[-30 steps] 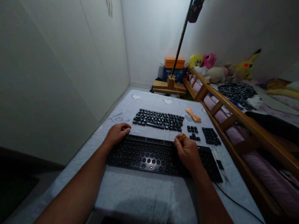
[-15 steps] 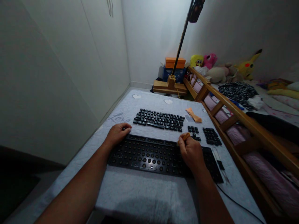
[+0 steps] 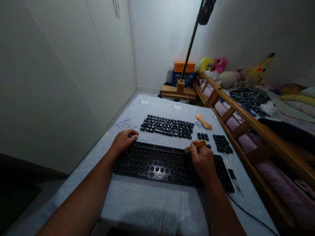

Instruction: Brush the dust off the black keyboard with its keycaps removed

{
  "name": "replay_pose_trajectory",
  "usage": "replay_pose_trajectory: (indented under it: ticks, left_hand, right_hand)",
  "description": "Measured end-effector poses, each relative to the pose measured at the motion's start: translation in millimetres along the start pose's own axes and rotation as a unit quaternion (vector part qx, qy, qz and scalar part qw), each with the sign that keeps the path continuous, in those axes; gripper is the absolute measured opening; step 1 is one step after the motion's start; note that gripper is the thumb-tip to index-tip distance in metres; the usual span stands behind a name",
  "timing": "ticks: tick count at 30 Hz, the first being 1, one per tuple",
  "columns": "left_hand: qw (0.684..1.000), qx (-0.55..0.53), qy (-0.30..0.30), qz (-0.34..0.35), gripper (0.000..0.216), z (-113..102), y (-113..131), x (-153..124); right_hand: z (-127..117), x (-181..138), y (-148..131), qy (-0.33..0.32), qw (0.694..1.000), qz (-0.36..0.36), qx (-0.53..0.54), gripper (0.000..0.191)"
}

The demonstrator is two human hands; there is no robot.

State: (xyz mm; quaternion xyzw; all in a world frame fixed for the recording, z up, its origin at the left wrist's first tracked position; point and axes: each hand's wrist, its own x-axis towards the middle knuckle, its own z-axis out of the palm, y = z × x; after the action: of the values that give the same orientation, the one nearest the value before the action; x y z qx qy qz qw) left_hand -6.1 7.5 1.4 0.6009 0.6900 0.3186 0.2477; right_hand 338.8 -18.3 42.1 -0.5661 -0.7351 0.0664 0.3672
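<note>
Orange tool (image 3: pixel 195 145) pinched in the right hand (image 3: pixel 203 160), fingers closed round its rear half, over the back edge of the stripped keyboard (image 3: pixel 157 162), right of middle. Lies close to level, long axis running across the board, pale tip pointing left and a little toward the wearer, orange tail pointing right toward the number caps (image 3: pixel 222 143). Cannot tell whether the tip touches the board or hangs just above it. Probably best worked in short, light strokes along one row at a time, tip held low among the round switch posts, heel of the hand resting on the frame for steadiness, with no levering against the posts. Left hand (image 3: pixel 124 141) rests palm down on the far-left corner of the keyboard, fingers loosely curled, holding nothing; worth pressing there so the board does not slide on the soft sheet (image 3: pixel 152 203). Beyond the board, main caps (image 3: pixel 167 125) laid out in rows, well apart from the tool, and an orange cloth (image 3: pixel 203 121) further back. Rail (image 3: pixel 246 121) along the right; cable (image 3: pixel 246 213) trailing from the near-right corner.
</note>
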Motion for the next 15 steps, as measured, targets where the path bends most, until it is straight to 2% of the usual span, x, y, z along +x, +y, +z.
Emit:
replay_pose_trajectory:
  ticks: [5, 10, 15]
  left_hand:
    - [1.000, 0.001, 0.000, -0.002, 0.038, -0.2, 2.7, -0.1]
    - [1.000, 0.001, 0.001, -0.006, 0.038, 0.3, 2.7, 0.7]
    - [1.000, -0.003, -0.001, -0.005, 0.038, 0.6, -0.6, 1.2]
  right_hand:
    - [6.0, -1.7, -0.3, -0.011, 0.999, -0.021, -0.046, 0.029]
    - [6.8, -2.4, -11.5, -0.041, 0.997, -0.034, 0.053, 0.026]
    - [-0.6, -1.1, -10.5, -0.009, 0.997, -0.005, 0.080, 0.029]
